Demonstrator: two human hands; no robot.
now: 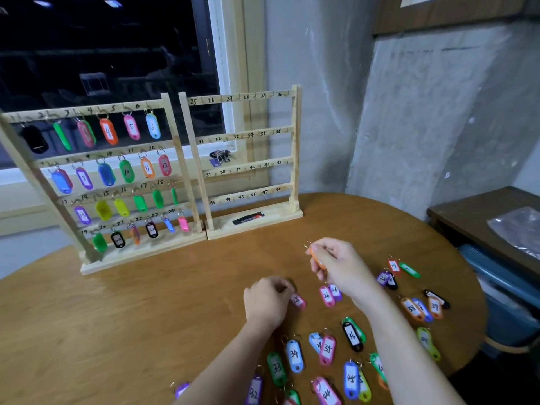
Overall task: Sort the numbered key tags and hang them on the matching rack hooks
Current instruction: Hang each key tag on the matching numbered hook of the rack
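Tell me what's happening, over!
Right hand holds orange tag. Left hand pinches pink tag 25. Right rack hooks bare. Nothing blocking.

left rack (181,159): tags 1-24 hung | right rack (295,147): hooks 25-48 bare | loose tags (295,356) flat on table | orange tag (314,257) lifted

right rack (295,147): 25–48 | blue tag (294,355): 34 | black tag (352,336): 36
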